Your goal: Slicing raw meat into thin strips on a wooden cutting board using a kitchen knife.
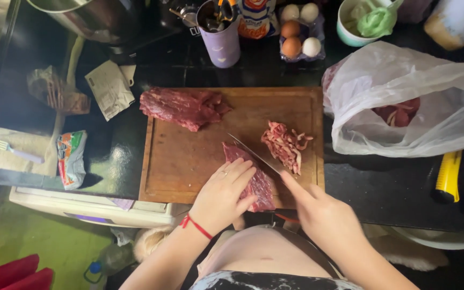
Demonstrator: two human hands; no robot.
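While the left hand [222,194] lies flat on a slab of raw red meat [253,180] at the near edge of the wooden cutting board [189,156], fingers spread and pressing down, not closed round anything, a red string sits on its wrist; right hand [318,215] is clamped on the handle of a knife [256,154], index finger laid along the spine; blade angles up-left across the slab's right side, edge touching the meat; just beyond the blade, a pile of cut strips [285,144] on the board's right half; far-left corner of the board holds a bigger uncut piece of meat [181,107]; right of the board, a translucent plastic bag [414,102] with more red meat inside; a yellow tool [448,176] lies near it; left of the board, a small printed packet [71,158] and a plastic fork [17,152]; back row: purple cup [220,40] with utensils, egg carton [299,29] with brown and white eggs, bowl [361,24] with something pale green in it.
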